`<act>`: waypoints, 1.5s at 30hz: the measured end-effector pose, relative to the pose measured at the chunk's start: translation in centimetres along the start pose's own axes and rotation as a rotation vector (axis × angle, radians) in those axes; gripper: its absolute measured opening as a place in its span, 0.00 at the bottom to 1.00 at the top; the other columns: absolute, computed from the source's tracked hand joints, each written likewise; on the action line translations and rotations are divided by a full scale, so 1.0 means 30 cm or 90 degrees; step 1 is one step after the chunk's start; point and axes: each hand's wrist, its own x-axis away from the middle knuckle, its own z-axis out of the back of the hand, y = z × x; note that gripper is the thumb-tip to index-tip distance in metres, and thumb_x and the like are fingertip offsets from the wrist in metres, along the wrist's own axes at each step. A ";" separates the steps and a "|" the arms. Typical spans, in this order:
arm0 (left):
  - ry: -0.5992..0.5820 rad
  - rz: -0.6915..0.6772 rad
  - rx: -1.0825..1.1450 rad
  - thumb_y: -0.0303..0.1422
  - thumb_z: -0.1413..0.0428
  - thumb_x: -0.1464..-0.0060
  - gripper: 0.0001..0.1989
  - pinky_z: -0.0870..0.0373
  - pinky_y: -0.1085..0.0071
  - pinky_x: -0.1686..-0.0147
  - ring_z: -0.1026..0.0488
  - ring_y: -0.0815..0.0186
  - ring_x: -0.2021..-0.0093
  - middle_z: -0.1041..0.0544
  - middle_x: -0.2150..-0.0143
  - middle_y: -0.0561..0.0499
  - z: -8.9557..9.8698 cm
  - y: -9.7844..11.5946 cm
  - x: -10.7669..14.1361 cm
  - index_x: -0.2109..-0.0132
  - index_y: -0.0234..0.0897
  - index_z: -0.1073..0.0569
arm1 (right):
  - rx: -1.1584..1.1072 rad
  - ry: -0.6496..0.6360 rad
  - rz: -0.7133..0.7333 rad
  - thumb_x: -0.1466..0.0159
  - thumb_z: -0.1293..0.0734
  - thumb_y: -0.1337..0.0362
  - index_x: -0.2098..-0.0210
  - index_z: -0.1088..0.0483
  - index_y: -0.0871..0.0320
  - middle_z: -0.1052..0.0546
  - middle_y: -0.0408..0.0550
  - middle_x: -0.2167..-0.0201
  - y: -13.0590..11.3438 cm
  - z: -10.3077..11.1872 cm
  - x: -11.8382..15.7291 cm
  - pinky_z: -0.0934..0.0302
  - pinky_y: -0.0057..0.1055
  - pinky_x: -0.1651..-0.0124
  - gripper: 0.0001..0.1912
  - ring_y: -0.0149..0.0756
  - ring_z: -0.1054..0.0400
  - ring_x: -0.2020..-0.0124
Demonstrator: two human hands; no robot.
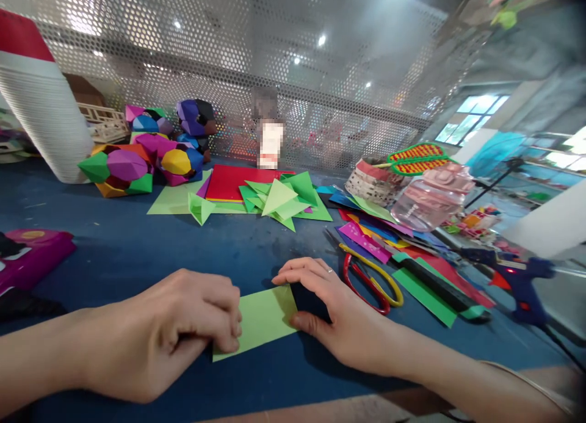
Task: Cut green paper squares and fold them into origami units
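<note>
Beyond the paper strip (267, 318) lie scissors (367, 281) and folded pieces (280, 198); left hand (171, 334), fingers curled, holds it; right hand (345, 322) spreads fingers.

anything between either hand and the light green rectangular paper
Nothing visible: the left hand touches the light green rectangular paper at its left, the right hand at its right. The scissors with red and yellow handles lie past the right hand.

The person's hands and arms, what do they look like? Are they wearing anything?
The left hand has no glove or ring showing. The right hand, also gloveless, wears a small shiny ring. A thin, pale band, maybe a bracelet, crosses the right arm. No sleeves show.
</note>
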 end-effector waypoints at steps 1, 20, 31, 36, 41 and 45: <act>-0.016 0.019 0.023 0.18 0.52 0.46 0.12 0.33 0.73 0.68 0.28 0.67 0.66 0.27 0.65 0.52 -0.002 -0.001 -0.010 0.65 0.41 0.31 | 0.002 0.010 -0.001 0.33 0.32 0.65 0.44 0.34 0.53 0.32 0.51 0.43 -0.002 -0.006 0.000 0.45 0.43 0.36 0.18 0.42 0.39 0.40; -0.134 0.082 0.037 0.25 0.49 0.40 0.32 0.69 0.34 0.32 0.50 0.53 0.27 0.43 0.27 0.54 0.010 -0.054 -0.045 0.32 0.53 0.42 | 0.122 0.164 -0.335 0.42 0.33 0.60 0.40 0.39 0.58 0.29 0.42 0.70 0.174 0.189 0.180 0.39 0.31 0.70 0.30 0.33 0.35 0.75; -0.159 0.089 0.088 0.26 0.47 0.42 0.47 0.77 0.34 0.33 0.52 0.55 0.26 0.35 0.31 0.48 0.014 -0.061 -0.052 0.27 0.43 0.70 | -0.346 0.189 -0.191 0.34 0.32 0.57 0.57 0.39 0.55 0.30 0.38 0.75 -0.204 -0.017 -0.025 0.38 0.26 0.73 0.13 0.30 0.33 0.76; -0.126 0.065 0.044 0.27 0.46 0.41 0.35 0.71 0.38 0.31 0.41 0.51 0.31 0.28 0.37 0.46 0.011 -0.063 -0.049 0.30 0.42 0.47 | -0.471 0.103 -0.141 0.33 0.35 0.62 0.58 0.41 0.54 0.31 0.35 0.77 -0.236 -0.129 -0.095 0.36 0.25 0.74 0.09 0.28 0.33 0.78; -0.124 0.064 0.030 0.25 0.46 0.42 0.27 0.70 0.38 0.31 0.36 0.51 0.34 0.29 0.37 0.47 0.016 -0.057 -0.049 0.36 0.42 0.38 | -0.418 0.066 -0.121 0.32 0.38 0.63 0.58 0.43 0.53 0.34 0.33 0.79 -0.212 -0.126 -0.107 0.37 0.24 0.78 0.06 0.28 0.35 0.81; -0.164 0.093 0.033 0.25 0.47 0.43 0.35 0.72 0.36 0.32 0.44 0.52 0.29 0.38 0.30 0.43 0.018 -0.057 -0.054 0.31 0.40 0.47 | -0.360 0.086 -0.139 0.34 0.37 0.65 0.59 0.43 0.53 0.35 0.31 0.82 -0.184 -0.089 -0.093 0.40 0.21 0.80 0.07 0.26 0.37 0.84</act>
